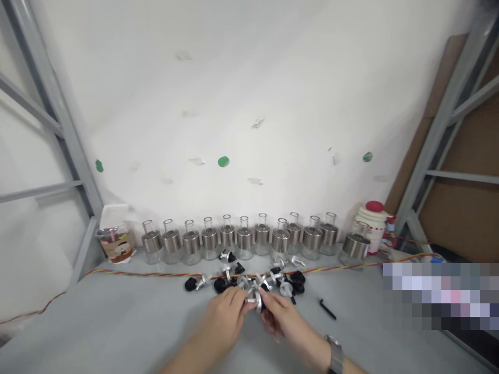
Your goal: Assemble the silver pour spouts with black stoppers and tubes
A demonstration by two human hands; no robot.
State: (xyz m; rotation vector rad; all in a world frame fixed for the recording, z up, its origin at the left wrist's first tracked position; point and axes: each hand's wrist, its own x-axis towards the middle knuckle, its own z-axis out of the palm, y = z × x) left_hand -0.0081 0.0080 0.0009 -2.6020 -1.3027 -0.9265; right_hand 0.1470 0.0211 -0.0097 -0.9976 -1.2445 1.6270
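Left hand (226, 312): curls nearly closed, pinching the stem end of a silver fitting (258, 300) between thumb and fingertips.
Right hand (285, 315): grips the same piece from the opposite side, thumb on top, with some fingers hidden underneath.
Silver fitting: sits between both hands, held just above the gray table (136, 322), at front center.
Loose fittings (286, 289): lie scattered in silver and black just beyond the fingers.
Bottles (191, 242): stand upright along the wall (288, 104), twelve of glass banded in metal, eleven grouped and one apart at right.
Cord (150, 274): runs red and yellow across the tabletop, in front of the glassware.
Black rod (328, 309): lies right of the right hand, bent at one end.
Wristwatch (334, 355): circles the right wrist.
Jar (117, 246): stands at far left, amber-brown inside.
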